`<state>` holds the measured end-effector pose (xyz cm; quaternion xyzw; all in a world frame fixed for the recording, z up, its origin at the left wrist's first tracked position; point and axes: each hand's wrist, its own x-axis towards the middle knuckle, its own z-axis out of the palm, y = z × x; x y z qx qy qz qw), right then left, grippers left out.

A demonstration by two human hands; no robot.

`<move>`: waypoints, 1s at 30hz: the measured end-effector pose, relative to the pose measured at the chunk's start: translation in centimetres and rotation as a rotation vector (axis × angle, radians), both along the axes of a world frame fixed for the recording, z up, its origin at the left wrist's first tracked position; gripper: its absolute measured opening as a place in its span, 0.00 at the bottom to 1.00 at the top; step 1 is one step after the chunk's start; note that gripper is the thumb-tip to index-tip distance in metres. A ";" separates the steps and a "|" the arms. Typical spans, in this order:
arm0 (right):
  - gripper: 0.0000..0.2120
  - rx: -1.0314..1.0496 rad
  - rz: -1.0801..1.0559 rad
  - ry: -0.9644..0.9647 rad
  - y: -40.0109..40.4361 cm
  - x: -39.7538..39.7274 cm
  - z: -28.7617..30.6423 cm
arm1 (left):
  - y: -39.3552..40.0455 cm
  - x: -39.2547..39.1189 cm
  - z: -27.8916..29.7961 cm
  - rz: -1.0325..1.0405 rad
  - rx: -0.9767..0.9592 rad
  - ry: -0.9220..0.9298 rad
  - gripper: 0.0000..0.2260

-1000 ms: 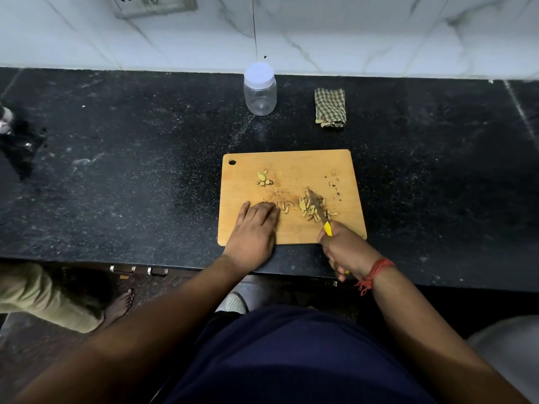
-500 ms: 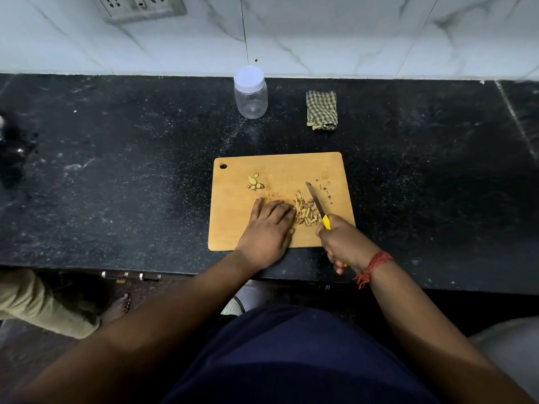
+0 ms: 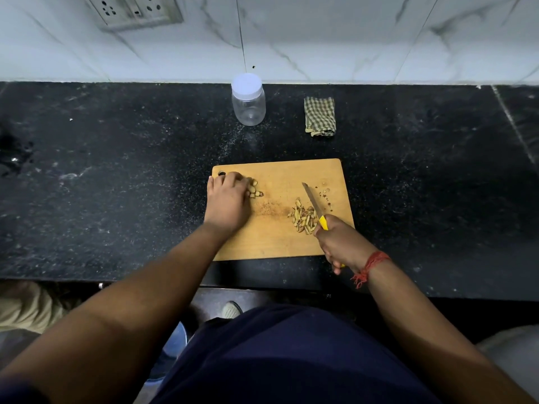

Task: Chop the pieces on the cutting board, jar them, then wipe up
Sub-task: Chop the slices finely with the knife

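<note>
Fingers of the left hand (image 3: 226, 201) curled down over a small cluster of uncut pieces (image 3: 254, 190) at the far left of the cutting board (image 3: 271, 237), pinching or covering them, with a few pieces poking out just past the fingertips; whether they were actually lifted could not be told. Fingers of the right hand (image 3: 339, 243) were clenched round the yellow handle of the knife (image 3: 313, 204); its blade slanted away from the knuckles toward the board's far side, the tip raised or resting near some dark specks; just left of the blade, close to the right thumb, lay the heap of chopped pieces (image 3: 303, 218). Between the two hands the board showed a dusty brown smear. Beyond both sets of fingertips, well past the board on the black counter (image 3: 116, 185), stood the clear jar (image 3: 248, 100) with its white lid on; right of it, apart, lay the folded checked cloth (image 3: 320, 116).
</note>
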<state>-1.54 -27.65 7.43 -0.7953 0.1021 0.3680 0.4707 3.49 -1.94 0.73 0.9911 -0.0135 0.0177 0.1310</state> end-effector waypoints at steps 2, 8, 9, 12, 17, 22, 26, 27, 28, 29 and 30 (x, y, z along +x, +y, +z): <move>0.09 -0.012 -0.001 0.003 0.2 0.2 0.1 | 0.5 1.1 0.3 -0.024 0.046 0.065 0.16; 0.09 -0.024 0.008 -0.015 0.7 0.6 0.2 | 1.0 2.8 0.7 -0.094 0.100 0.135 0.14; 0.09 -0.023 0.009 -0.018 0.8 0.7 0.2 | 1.1 2.9 0.7 -0.086 0.078 0.152 0.12; 0.08 -0.035 0.001 -0.016 1.0 1.0 0.1 | 1.5 2.6 1.0 -0.059 -0.014 0.132 0.06; 0.09 -0.046 -0.004 -0.011 1.3 1.4 0.0 | 0.5 -0.2 1.5 -0.134 -0.131 -0.090 0.04; 0.10 -0.034 0.000 -0.006 1.9 1.4 0.0 | -2.1 -2.5 -0.5 -0.344 0.025 -0.163 0.09; 0.08 -0.029 0.009 -0.006 2.2 1.2 0.1 | -3.2 -2.9 -0.9 -0.347 -0.009 -0.067 0.13; 0.07 -0.029 0.014 -0.003 2.2 1.2 0.1 | -3.1 -3.0 -0.8 -0.319 -0.035 -0.050 0.14; 0.07 -0.028 0.017 0.001 2.2 1.1 0.0 | -3.0 -3.0 -0.8 -0.288 -0.051 -0.035 0.15; 0.06 -0.027 0.020 0.005 2.2 1.0 0.1 | -2.8 -3.0 -0.7 -0.265 -0.054 -0.019 0.16; 0.06 -0.025 0.021 0.009 2.1 0.9 0.1 | -2.5 -2.9 -0.7 -0.253 -0.046 -0.006 0.16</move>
